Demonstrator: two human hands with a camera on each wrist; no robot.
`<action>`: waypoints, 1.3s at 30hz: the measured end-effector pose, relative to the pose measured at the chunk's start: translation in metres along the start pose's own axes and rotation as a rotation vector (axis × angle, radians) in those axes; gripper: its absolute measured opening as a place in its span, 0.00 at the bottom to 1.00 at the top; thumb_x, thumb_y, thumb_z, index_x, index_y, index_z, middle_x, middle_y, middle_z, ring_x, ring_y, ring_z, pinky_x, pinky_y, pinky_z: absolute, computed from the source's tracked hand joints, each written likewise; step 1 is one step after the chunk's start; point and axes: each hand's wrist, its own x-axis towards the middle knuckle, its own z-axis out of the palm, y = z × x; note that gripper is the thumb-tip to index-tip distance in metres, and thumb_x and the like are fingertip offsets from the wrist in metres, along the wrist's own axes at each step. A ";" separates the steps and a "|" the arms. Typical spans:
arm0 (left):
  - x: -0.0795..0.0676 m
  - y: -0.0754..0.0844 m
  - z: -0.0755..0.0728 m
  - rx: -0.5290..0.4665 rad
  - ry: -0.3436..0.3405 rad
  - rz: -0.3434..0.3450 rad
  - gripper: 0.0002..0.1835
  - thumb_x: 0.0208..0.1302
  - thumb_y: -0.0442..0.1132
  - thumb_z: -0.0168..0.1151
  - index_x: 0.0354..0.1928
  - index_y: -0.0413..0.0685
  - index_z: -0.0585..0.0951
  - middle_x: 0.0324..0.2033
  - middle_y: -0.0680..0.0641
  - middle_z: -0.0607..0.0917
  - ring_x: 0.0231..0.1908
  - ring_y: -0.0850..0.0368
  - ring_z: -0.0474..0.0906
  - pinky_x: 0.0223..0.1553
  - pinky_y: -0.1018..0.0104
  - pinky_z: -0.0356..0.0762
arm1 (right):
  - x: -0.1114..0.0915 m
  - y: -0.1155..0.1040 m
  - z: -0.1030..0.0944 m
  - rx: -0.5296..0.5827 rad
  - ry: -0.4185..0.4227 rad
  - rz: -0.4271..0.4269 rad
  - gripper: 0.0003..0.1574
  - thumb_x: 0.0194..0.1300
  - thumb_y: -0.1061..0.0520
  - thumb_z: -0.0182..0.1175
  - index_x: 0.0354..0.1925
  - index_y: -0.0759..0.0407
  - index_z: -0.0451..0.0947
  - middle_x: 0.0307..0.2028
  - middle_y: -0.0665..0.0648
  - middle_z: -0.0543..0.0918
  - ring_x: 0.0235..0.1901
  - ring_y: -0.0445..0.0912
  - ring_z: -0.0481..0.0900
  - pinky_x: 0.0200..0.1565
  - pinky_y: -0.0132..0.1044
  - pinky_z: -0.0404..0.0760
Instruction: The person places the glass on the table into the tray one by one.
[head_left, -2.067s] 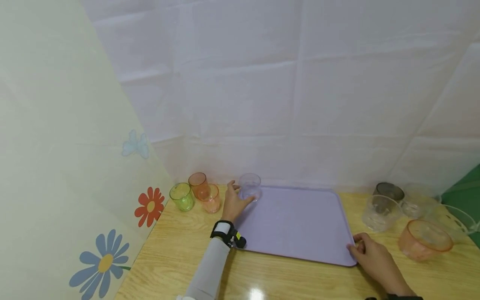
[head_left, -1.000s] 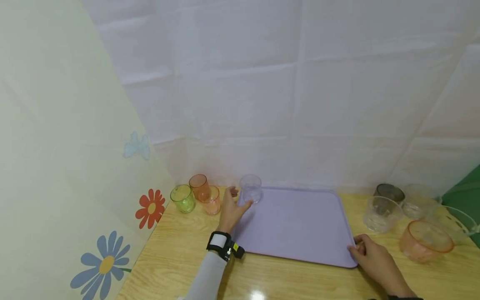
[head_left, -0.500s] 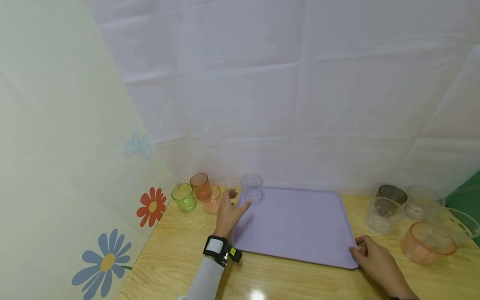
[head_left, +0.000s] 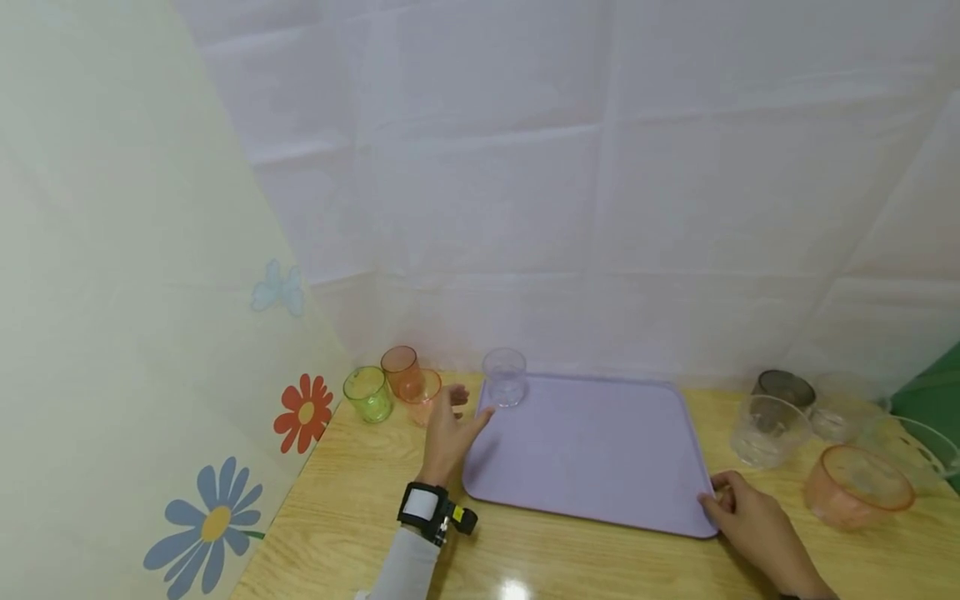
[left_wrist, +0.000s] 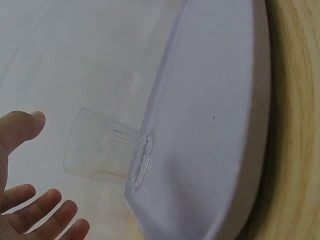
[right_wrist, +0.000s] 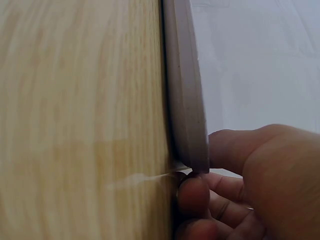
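Observation:
A clear plastic cup stands upright on the back left corner of a lavender tray. My left hand is just left of it, thumb and fingers spread, holding nothing. In the left wrist view a gap shows between that hand and the clear cup. At the tray's front right corner my right hand pinches the rim. The right wrist view shows the thumb over the tray's edge and curled fingers under it.
Left of the tray stand a green cup, a red cup and an orange cup. On the right are a dark cup, several clear containers such as this cup, and an orange bowl. A white cloth hangs behind.
My left hand has let go of the clear cup and drawn back toward the left and front. The cup stays on the tray corner. The right hand keeps its hold on the rim.

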 end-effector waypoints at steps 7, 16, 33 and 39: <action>-0.004 0.002 -0.003 -0.015 0.002 0.048 0.34 0.61 0.44 0.80 0.63 0.36 0.75 0.54 0.38 0.84 0.56 0.39 0.82 0.58 0.42 0.81 | 0.001 0.001 0.000 -0.003 -0.004 0.004 0.22 0.72 0.54 0.66 0.52 0.72 0.77 0.27 0.50 0.77 0.24 0.38 0.70 0.30 0.35 0.69; -0.007 0.005 -0.013 -0.009 0.020 0.115 0.32 0.61 0.42 0.79 0.62 0.36 0.76 0.54 0.33 0.84 0.56 0.39 0.82 0.56 0.42 0.82 | 0.001 0.001 0.000 0.004 -0.026 0.007 0.24 0.74 0.53 0.64 0.53 0.73 0.76 0.27 0.50 0.77 0.24 0.38 0.70 0.29 0.34 0.69; -0.013 -0.004 -0.032 0.020 0.065 0.103 0.30 0.61 0.40 0.79 0.61 0.37 0.76 0.54 0.38 0.84 0.56 0.43 0.82 0.56 0.40 0.82 | 0.002 0.001 -0.001 -0.003 -0.042 0.017 0.23 0.74 0.53 0.64 0.53 0.73 0.76 0.27 0.50 0.77 0.25 0.39 0.70 0.30 0.35 0.69; -0.015 -0.008 -0.040 0.020 0.091 0.104 0.29 0.62 0.39 0.79 0.59 0.35 0.76 0.52 0.36 0.84 0.55 0.42 0.82 0.55 0.40 0.82 | 0.000 0.000 -0.001 0.003 -0.037 0.017 0.23 0.74 0.53 0.65 0.54 0.73 0.76 0.28 0.50 0.78 0.25 0.38 0.70 0.30 0.35 0.69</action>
